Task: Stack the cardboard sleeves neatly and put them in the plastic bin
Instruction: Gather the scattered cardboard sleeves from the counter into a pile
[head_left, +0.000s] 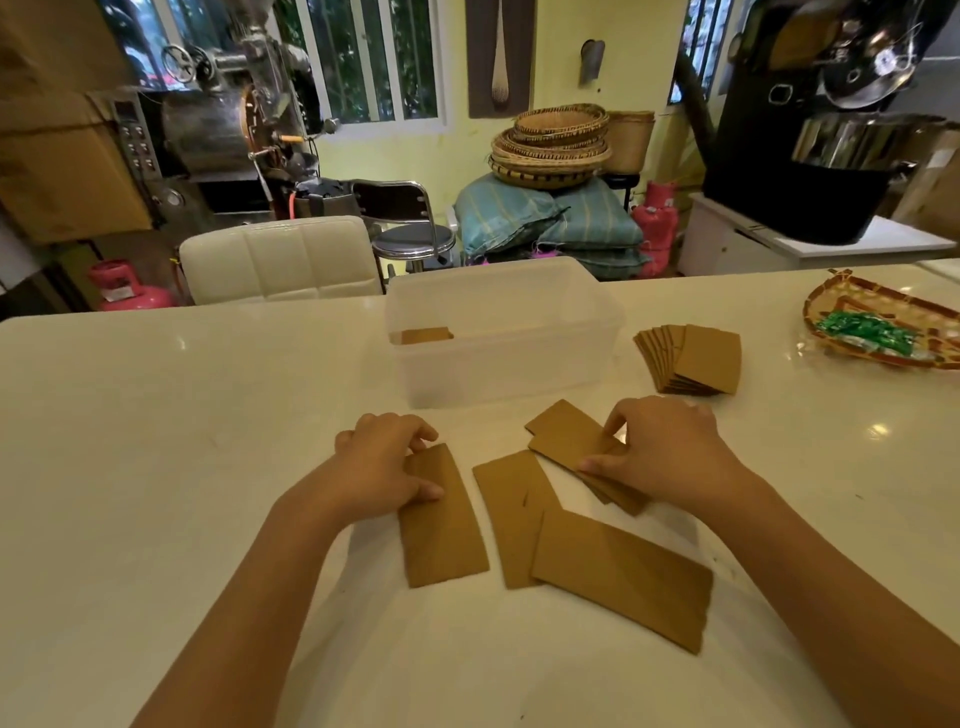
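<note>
- A white table (156, 415) is seen from above, with flat brown cardboard sleeves scattered near the front edge.
- The left hand (384, 462) is laid on the top end of one sleeve (441, 525), fingers curled down and thumb pressed on it. It's pinned flat, not lifted.
- The right hand (660, 452) is clamped on a small pile (576, 447) of a few sleeves, thumb on the near edge and fingers curled over the far edge. The pile is fanned a bit, not squared up.
- Two more loose sleeves are left between the arms: a middle one (514, 509) lying upright-ish, and a wide one (623, 577) laid across its lower right corner.
- A clear bin (504, 332) is parked just behind the hands. Only one sleeve or a thin stack (426, 335) can be made out at its left side, kinda hazy through the wall.
- Right of the bin, a fanned stack (691, 358) of sleeves is sat on the table, untouched.
- A woven tray (883, 322) with green wrappers is off at the far right edge.
</note>
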